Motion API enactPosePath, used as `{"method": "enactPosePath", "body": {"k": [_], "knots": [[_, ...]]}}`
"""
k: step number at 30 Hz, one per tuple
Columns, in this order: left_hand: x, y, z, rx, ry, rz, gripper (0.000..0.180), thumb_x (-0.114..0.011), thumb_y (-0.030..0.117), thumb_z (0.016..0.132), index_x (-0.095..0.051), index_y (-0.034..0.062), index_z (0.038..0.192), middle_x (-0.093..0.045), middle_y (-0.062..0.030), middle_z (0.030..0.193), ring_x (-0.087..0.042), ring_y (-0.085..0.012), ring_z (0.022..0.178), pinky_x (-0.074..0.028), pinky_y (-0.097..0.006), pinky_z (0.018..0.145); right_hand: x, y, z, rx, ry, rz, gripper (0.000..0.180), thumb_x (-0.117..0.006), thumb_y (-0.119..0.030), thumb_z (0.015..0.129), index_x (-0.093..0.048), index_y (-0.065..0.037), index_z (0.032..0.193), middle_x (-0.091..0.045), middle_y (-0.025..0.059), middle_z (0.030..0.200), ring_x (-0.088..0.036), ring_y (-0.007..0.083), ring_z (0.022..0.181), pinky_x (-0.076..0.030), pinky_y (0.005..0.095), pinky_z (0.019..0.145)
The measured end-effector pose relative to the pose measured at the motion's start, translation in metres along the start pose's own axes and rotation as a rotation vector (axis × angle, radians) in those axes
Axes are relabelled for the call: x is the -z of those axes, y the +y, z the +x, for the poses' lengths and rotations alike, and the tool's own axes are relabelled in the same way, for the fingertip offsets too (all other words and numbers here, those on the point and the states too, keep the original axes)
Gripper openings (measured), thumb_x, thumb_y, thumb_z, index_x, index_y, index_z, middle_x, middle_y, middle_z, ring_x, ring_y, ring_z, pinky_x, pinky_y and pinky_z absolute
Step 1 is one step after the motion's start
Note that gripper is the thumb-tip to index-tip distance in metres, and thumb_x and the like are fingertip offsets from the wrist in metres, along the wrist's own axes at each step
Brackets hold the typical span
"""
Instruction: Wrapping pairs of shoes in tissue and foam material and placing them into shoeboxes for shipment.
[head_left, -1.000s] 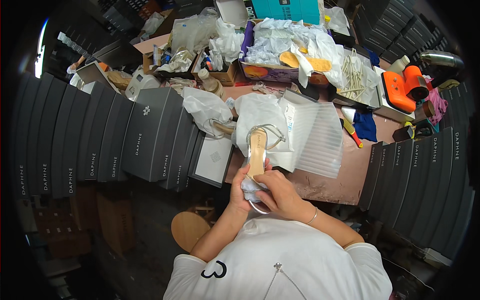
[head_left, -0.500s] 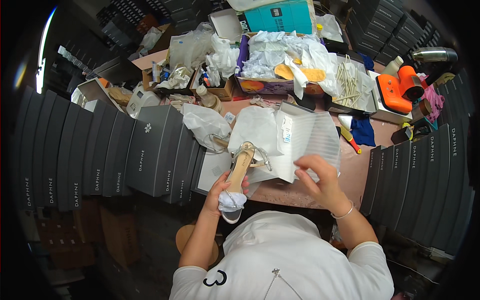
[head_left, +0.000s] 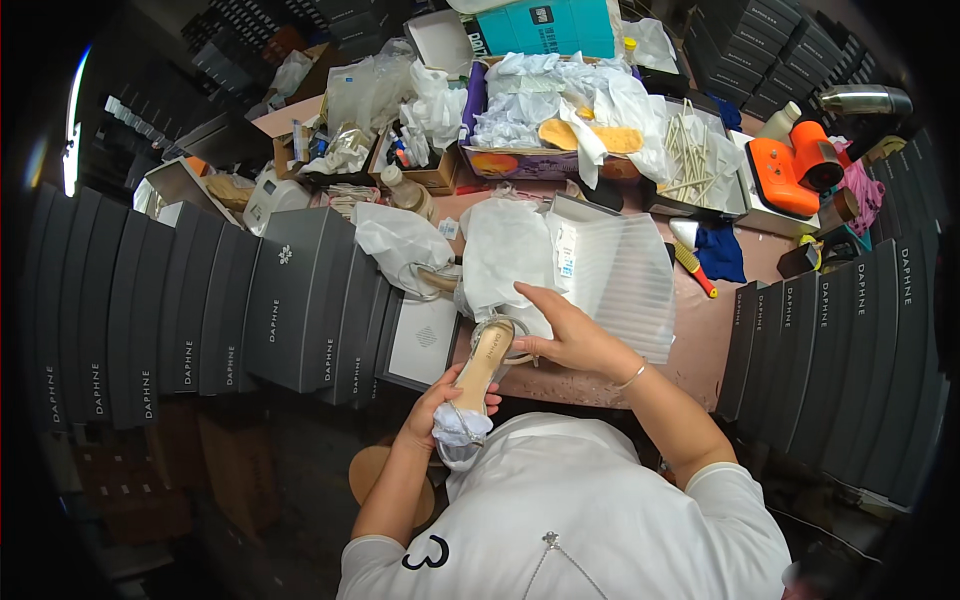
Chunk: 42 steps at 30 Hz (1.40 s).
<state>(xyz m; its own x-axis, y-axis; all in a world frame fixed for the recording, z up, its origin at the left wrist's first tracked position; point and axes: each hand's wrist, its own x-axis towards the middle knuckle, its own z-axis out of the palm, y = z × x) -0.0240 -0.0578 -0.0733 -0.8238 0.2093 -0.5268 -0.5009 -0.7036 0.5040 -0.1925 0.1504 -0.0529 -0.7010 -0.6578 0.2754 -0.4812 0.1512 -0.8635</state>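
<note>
My left hand is closed around the front part of a strappy sandal with a beige insole and silvery straps. White paper stuffing fills its toe, which points toward me. My right hand has come up beside the heel end, its index finger stretched out and its thumb at the ankle strap; whether the thumb touches the strap I cannot tell. Just beyond lies a second sandal, partly wrapped in white tissue. White sheet wrapping and striped translucent paper spread over the table behind my hands.
Rows of dark grey shoe boxes stand at left and right. Behind are a box of crumpled paper, a tray of pale sticks, an orange device, a brush with a red-yellow handle and a bottle.
My right hand has moved left and inward to the sandal's strap. The sandal, still in my left hand, has come slightly lower, and the white and striped papers have shifted a little.
</note>
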Motion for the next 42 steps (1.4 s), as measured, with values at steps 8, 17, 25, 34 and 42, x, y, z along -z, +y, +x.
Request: {"method": "enactPosePath", "body": {"k": [8,17,25,34,42], "knots": [[0.006,-0.009,-0.004,0.064,-0.016,-0.073,0.066,-0.052,0.017,0.084,-0.025,0.0011,0.142,-0.046,-0.0305,0.129,-0.053,-0.0417,0.115,-0.046,-0.054,0.096,0.001,-0.021,-0.007,-0.37,-0.379,0.476,0.012,-0.057,-0.007,0.087,-0.05,-0.001,0.095,-0.057,0.0024,0.084,-0.053,0.0093,0.073,-0.046,0.024,0.068],[-0.059,0.013,0.026,-0.742,0.079,1.288,0.049,-0.066,0.009,0.083,-0.05,0.0036,0.129,-0.061,-0.0172,0.11,-0.061,-0.0344,0.1,-0.049,-0.037,0.084,-0.002,-0.037,-0.011,-0.669,-0.437,0.999,0.01,-0.058,-0.01,0.093,-0.05,-0.004,0.096,-0.046,-0.0049,0.071,-0.043,0.0032,0.062,-0.037,0.0195,0.055],[-0.043,0.001,0.05,-1.032,0.012,1.448,0.017,-0.06,0.001,0.084,-0.056,0.0008,0.1,-0.06,-0.0151,0.091,-0.06,-0.0355,0.081,-0.049,-0.041,0.07,0.013,-0.052,-0.012,-0.558,-0.396,0.877,0.027,-0.057,-0.007,0.092,-0.051,-0.002,0.118,-0.046,-0.0058,0.073,-0.039,0.0031,0.061,-0.034,0.02,0.054],[-0.002,-0.033,0.086,-0.518,-0.051,0.794,0.037,-0.063,0.018,0.091,-0.052,0.0013,0.122,-0.062,-0.0051,0.103,-0.058,-0.0153,0.097,-0.047,-0.031,0.083,0.012,-0.036,-0.025,-0.591,-0.256,1.45,0.015,-0.056,-0.011,0.094,-0.057,-0.005,0.108,-0.048,-0.0013,0.081,-0.041,0.0075,0.064,-0.041,0.0251,0.06],[-0.018,0.024,0.074,0.119,-0.141,0.997,0.031,-0.06,0.028,0.093,-0.065,-0.001,0.104,-0.066,-0.0042,0.089,-0.057,-0.0098,0.086,-0.047,-0.028,0.074,0.068,-0.049,-0.009,0.138,-0.238,-0.506,0.075,-0.077,-0.026,0.072,-0.043,-0.013,0.137,-0.036,0.0261,0.14,-0.036,0.0415,0.13,-0.034,0.0525,0.101]]}}
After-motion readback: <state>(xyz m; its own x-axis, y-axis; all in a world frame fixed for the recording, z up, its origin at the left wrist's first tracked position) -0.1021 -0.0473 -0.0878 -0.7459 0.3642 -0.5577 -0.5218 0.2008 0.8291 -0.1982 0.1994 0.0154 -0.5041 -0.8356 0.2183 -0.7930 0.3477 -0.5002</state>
